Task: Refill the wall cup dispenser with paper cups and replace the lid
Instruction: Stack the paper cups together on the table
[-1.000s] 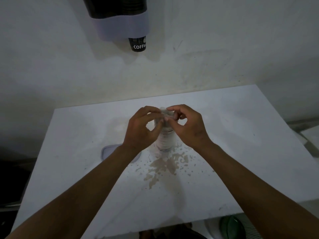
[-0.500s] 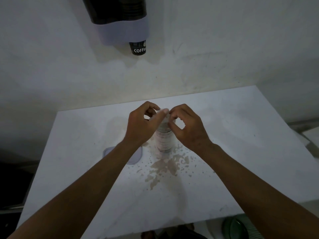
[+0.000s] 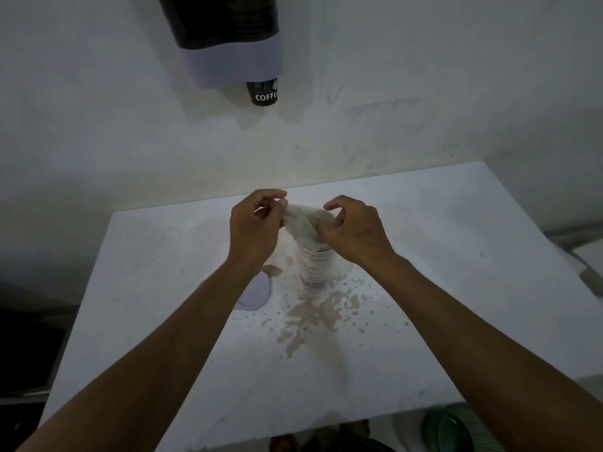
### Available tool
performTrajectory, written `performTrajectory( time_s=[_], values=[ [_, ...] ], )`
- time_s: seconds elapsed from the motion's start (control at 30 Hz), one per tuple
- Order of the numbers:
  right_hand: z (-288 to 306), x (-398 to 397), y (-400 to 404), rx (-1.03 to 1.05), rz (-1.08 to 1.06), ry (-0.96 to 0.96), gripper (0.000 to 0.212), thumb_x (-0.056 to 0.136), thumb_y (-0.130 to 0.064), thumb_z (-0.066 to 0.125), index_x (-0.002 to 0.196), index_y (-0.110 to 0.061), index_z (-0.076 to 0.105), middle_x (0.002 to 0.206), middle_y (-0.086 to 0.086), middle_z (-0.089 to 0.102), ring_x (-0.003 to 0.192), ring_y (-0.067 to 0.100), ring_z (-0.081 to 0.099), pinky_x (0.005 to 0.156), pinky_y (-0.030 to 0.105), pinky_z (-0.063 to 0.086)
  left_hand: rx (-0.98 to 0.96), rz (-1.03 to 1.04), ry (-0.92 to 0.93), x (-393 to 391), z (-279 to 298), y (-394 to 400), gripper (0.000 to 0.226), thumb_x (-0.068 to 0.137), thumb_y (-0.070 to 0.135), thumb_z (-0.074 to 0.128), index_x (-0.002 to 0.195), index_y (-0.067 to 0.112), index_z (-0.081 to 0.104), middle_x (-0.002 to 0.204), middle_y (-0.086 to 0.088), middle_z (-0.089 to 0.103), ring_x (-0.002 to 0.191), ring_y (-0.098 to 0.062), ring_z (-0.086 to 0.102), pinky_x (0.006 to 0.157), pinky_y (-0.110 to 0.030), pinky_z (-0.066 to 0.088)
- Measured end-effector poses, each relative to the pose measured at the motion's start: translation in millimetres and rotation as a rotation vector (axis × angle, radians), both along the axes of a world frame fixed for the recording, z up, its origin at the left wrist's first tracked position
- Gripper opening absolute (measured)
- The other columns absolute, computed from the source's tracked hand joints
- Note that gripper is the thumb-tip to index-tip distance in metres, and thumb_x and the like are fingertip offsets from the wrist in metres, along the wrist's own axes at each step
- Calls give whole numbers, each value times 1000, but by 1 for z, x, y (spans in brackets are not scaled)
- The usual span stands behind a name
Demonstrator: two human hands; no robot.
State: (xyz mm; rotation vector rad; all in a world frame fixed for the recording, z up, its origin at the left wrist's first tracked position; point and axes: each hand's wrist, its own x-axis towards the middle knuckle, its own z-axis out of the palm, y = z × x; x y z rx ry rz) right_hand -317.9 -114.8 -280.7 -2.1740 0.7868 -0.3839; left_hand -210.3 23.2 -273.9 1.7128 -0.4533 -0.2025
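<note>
Pinching the plastic wrap [image 3: 305, 220] apart with your left hand [image 3: 253, 228] and right hand [image 3: 354, 233], you are unwrapping the cup stack [image 3: 314, 264] standing mid-table toward the wall edge, so next strip the wrap clear before loading the dispenser [image 3: 228, 37].

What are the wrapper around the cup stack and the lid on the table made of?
Wrapper: seemingly thin clear plastic film; it crumples and stretches between both hands, cup rims showing through.
Lid: probably smooth, pale, translucent plastic, with a moulded rim.
</note>
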Motion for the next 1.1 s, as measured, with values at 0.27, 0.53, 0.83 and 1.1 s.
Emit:
performTrajectory(
  time_s=[0.27, 0.53, 0.83, 1.1],
  values=[
    [-3, 5, 8, -126, -85, -101, 14, 93, -31, 64, 94, -22, 74, 92, -5, 59, 79, 12, 59, 72, 27, 49, 205, -84, -301, -6, 8, 2, 6, 87, 25, 73, 92, 27, 73, 104, 7, 64, 90, -4, 64, 73, -14, 52],
    [7, 5, 3, 257, -189, -157, 17, 97, -10, 48, 99, -24, 57, 84, 1, 68, 73, 13, 61, 59, 21, 42, 456, -352, -492, 3, 12, 1, 18, 78, 12, 68, 75, 29, 64, 83, 13, 67, 79, -5, 65, 79, -39, 55],
    [9, 3, 10, -15, -82, 12, 39, 78, -46, 76, 112, -29, 67, 114, -8, 55, 96, 10, 58, 85, 31, 52, 436, -217, -471, 4, 15, -12, 30, 82, -6, 55, 88, 12, 79, 87, -2, 77, 81, -14, 69, 70, -1, 39],
    [13, 3, 15, -50, -45, 63, 52, 84, -26, 69, 134, -28, 56, 127, 0, 60, 111, 23, 60, 94, 36, 51, 466, -196, -273, 4, 16, -15, 42, 67, 22, 87, 107, 18, 74, 102, 9, 66, 81, -10, 64, 76, -5, 47]
  ],
)
